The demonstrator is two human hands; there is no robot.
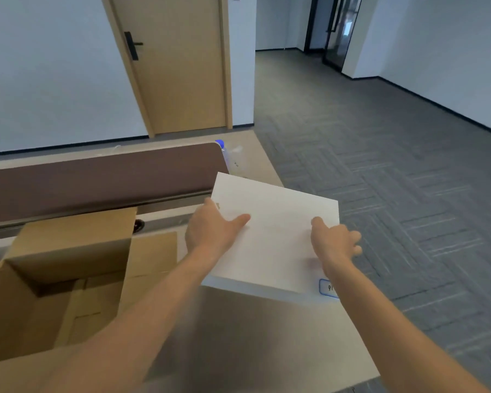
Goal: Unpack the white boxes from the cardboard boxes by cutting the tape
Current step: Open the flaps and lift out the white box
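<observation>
Hands (210, 231) hold a white box (272, 245) flat, out of the opened cardboard box (54, 279).

Left hand grips the white box's left edge, thumb laid on the lid and fingers hidden beneath; right hand (335, 242) holds the right edge, thumb on top and fingers curled past the side. That two-sided hold likely keeps the lid level while it is set aside. The white box sits between both hands, over the worktop's (253, 350) right end and just right of the cardboard box, its blue-outlined label (328, 287) nearest the person. Whether it rests on the worktop is unclear.
</observation>
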